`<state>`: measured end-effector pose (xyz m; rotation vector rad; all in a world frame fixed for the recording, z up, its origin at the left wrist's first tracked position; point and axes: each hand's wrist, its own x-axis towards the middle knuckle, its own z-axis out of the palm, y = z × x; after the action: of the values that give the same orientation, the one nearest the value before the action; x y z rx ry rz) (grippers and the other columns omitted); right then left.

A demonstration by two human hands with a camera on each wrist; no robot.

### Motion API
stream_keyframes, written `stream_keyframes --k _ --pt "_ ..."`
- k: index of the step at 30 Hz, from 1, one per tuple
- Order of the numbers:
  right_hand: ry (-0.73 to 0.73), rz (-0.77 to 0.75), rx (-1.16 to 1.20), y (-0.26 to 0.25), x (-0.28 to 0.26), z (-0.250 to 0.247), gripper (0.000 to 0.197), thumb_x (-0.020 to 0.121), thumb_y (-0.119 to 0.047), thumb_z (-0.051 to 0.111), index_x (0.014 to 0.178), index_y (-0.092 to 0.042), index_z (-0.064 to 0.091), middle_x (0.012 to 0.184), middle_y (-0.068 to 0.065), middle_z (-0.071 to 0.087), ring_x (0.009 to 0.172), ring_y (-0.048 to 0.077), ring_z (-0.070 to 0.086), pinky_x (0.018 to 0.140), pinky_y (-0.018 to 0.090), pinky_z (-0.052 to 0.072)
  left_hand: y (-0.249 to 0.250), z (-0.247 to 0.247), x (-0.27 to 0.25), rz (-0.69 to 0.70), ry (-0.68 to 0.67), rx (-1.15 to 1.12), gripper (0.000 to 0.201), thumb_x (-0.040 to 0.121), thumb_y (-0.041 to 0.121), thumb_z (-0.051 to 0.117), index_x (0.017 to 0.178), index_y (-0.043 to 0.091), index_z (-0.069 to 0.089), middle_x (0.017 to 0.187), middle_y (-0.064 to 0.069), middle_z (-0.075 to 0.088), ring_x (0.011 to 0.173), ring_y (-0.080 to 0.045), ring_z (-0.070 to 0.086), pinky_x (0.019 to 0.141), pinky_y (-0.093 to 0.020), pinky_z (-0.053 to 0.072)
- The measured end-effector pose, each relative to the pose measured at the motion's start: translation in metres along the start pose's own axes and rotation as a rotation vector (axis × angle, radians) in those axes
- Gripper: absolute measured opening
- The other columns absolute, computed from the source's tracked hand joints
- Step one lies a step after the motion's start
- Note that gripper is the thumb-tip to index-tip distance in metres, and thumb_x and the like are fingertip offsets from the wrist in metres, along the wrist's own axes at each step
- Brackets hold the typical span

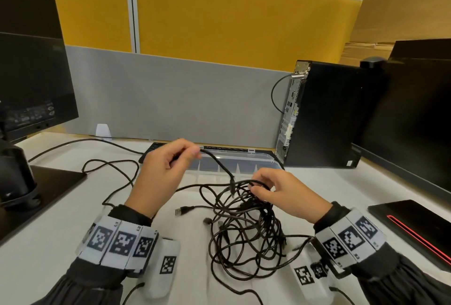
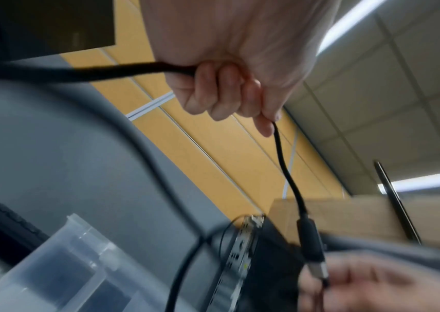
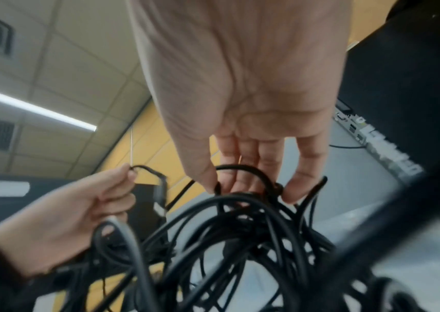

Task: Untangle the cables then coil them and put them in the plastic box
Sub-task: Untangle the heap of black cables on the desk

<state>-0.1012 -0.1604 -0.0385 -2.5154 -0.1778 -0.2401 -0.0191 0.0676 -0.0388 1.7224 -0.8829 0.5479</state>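
Note:
A tangle of black cables (image 1: 244, 226) hangs from my right hand (image 1: 266, 188) down onto the white desk. My right thumb and fingertips (image 3: 297, 190) pinch the top loops of the tangle (image 3: 240, 221). My left hand (image 1: 180, 155) is raised to the left and grips one black cable (image 1: 217, 162) near its end. That cable (image 2: 284, 164) runs down from my curled left fingers (image 2: 224, 92) to a plug (image 2: 311, 240) beside my right hand. The clear plastic box (image 1: 234, 165) lies open just behind both hands.
A black keyboard (image 1: 156, 147) sits behind the box. A desktop computer tower (image 1: 324, 114) stands at the back right, a monitor (image 1: 29, 68) with its base at the left. A dark pad with a red stripe (image 1: 415, 226) lies at the right. Another cable (image 1: 107, 165) trails across the left of the desk.

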Motion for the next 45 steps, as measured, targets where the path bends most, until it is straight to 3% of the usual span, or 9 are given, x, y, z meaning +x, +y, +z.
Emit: stream_keyframes --k 6,9,15,21,24,27,31,35,45 --pt "0.024 0.049 0.036 0.016 -0.007 -0.005 0.029 0.088 -0.011 0.058 0.105 -0.032 0.045 0.074 -0.005 0.053 0.063 0.005 0.046 0.063 0.014 0.043 -0.009 -0.03 0.01 -0.207 0.282 0.072 0.022 0.096 0.02 0.048 0.085 0.015 0.066 0.056 0.008 0.058 0.056 -0.002 0.051 0.052 -0.007 0.034" --pt "-0.037 0.023 -0.038 0.016 -0.01 -0.01 0.03 0.089 -0.019 0.06 0.113 -0.032 0.05 0.073 -0.007 0.052 0.061 0.001 0.047 0.063 0.013 0.043 -0.025 -0.042 0.009 -0.337 0.318 0.285 0.031 0.099 0.022 0.039 0.109 0.007 0.064 0.076 -0.004 0.057 0.072 -0.015 0.05 0.07 -0.021 0.039" --pt "-0.042 -0.017 -0.052 0.011 -0.013 -0.011 0.016 0.089 -0.022 0.061 0.105 -0.024 0.061 0.085 -0.02 0.054 0.076 -0.019 0.049 0.068 0.004 0.039 -0.041 -0.04 0.006 -0.582 0.019 0.843 0.036 0.098 0.031 0.037 0.129 0.018 0.053 0.125 -0.014 0.049 0.113 -0.03 0.046 0.094 -0.047 0.039" --pt "-0.025 0.018 -0.024 0.012 -0.013 -0.011 0.01 0.092 -0.025 0.057 0.099 -0.03 0.061 0.079 -0.014 0.057 0.066 0.001 0.05 0.064 0.013 0.045 -0.014 0.012 -0.002 -0.221 -0.358 0.602 0.034 0.094 0.04 0.045 0.127 0.038 0.05 0.143 0.012 0.036 0.135 -0.011 0.025 0.113 -0.045 0.015" --pt "-0.016 0.002 -0.005 0.008 -0.014 -0.012 0.009 0.092 -0.024 0.057 0.094 -0.032 0.061 0.077 -0.016 0.057 0.065 0.003 0.049 0.064 0.015 0.044 -0.004 0.037 -0.004 -0.127 -0.569 0.411 0.029 0.097 0.035 0.041 0.122 0.037 0.056 0.132 0.016 0.051 0.127 -0.005 0.041 0.112 -0.036 0.026" --pt "-0.012 -0.019 0.031 0.006 -0.014 -0.015 0.01 0.092 -0.02 0.056 0.093 -0.028 0.062 0.086 -0.013 0.061 0.074 0.002 0.057 0.072 0.015 0.048 -0.001 0.046 -0.004 -0.28 -0.796 0.301 0.03 0.1 0.029 0.036 0.118 0.028 0.06 0.104 0.01 0.065 0.091 -0.003 0.058 0.086 -0.025 0.047" --pt "-0.004 -0.025 0.024 0.011 -0.017 -0.019 0.011 0.092 -0.017 0.056 0.095 -0.024 0.064 0.093 -0.011 0.061 0.081 -0.005 0.057 0.074 0.012 0.045 0.002 0.043 -0.006 -0.358 -0.973 0.339 0.026 0.099 0.031 0.04 0.093 0.027 0.065 0.066 0.011 0.049 0.058 -0.003 0.044 0.059 -0.016 0.038" --pt "-0.003 -0.014 -0.023 0.018 -0.025 -0.026 0.013 0.094 -0.016 0.053 0.098 -0.027 0.06 0.09 -0.017 0.058 0.081 -0.011 0.053 0.068 0.005 0.04 -0.002 0.032 -0.004 -0.277 -0.722 0.178 0.025 0.095 0.032 0.046 0.075 0.028 0.058 0.072 0.015 0.059 0.071 0.003 0.053 0.067 -0.016 0.037" --pt "-0.037 -0.023 -0.19 0.025 -0.032 -0.029 0.017 0.096 -0.016 0.047 0.106 -0.03 0.05 0.098 -0.02 0.051 0.084 -0.011 0.049 0.073 0.003 0.037 -0.007 0.011 0.003 -0.348 -0.064 0.021 0.027 0.096 0.024 0.044 0.072 0.014 0.054 0.049 0.01 0.039 0.049 -0.002 0.035 0.053 -0.024 0.027"
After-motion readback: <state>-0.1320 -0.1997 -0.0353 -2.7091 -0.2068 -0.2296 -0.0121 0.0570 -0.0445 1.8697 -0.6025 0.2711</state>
